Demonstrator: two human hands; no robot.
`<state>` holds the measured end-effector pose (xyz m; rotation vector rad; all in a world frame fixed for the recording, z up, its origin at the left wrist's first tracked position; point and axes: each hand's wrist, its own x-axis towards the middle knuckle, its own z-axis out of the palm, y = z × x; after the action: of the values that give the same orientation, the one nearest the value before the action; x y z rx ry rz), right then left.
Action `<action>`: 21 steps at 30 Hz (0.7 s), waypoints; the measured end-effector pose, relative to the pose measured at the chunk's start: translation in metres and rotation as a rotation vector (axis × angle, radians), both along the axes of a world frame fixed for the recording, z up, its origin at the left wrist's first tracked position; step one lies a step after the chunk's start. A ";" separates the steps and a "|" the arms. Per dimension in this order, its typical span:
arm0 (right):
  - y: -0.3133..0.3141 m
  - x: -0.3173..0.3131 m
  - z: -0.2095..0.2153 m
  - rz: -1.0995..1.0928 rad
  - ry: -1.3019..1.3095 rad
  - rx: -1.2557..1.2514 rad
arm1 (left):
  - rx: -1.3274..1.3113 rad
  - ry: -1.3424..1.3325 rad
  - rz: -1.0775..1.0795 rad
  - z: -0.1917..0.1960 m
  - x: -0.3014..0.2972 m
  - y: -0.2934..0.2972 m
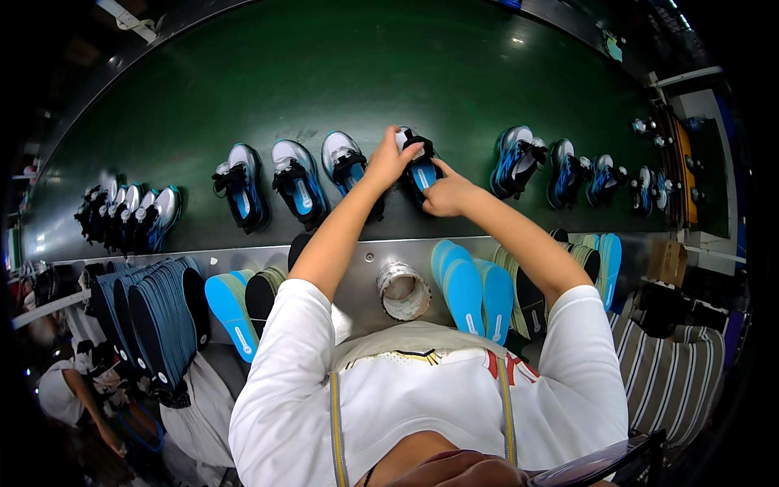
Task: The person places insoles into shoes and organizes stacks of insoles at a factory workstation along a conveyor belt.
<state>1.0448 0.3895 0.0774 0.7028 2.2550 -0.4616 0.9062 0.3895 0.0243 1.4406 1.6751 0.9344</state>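
Left hand (392,160) grips the heel end of a small blue, black and silver sports shoe (419,166), fingers curled over its top. Right hand (448,195) is closed against the near side of the same shoe, fingers bent inward at the opening; whether they pinch a blue foam insole there I cannot tell, though a blue strip shows inside the shoe. The shoe sits on the wide dark green conveyor belt (389,73), at mid-belt, directly ahead of the person.

Belt: a row of matching shoes runs across it. To the left, three single shoes (296,180) each show a blue insole seated inside; further left a tight cluster of shoes (130,213). To the right, more shoes (560,172), interiors too small to read.

Grey metal ledge (357,268) along the near belt edge: a stack of dark blue insoles (158,312) at far left, loose bright blue insoles (471,294) at centre-right, a roll of pale tape (403,290) between.

Judgement: work appears part-done. The left-hand shoes look fitted, the held shoe is in hand, and the large insole stock suggests many remain.
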 end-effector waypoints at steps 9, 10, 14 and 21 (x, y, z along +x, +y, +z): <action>-0.034 0.020 -0.018 -0.205 0.339 0.253 | 0.298 0.547 -0.327 0.009 0.000 0.011; -0.047 0.028 -0.018 -0.246 0.530 0.357 | 0.261 0.565 -0.365 0.011 -0.006 0.012; -0.107 0.055 0.013 -0.512 0.920 0.408 | 0.155 0.507 -0.416 0.006 -0.012 0.014; -0.225 0.107 0.030 -0.797 0.736 0.553 | 0.203 0.512 -0.549 0.009 -0.017 0.013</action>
<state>1.1521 0.1644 0.1072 2.0214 2.7273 -0.5144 0.8893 0.4023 0.0335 2.2698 1.4055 0.4530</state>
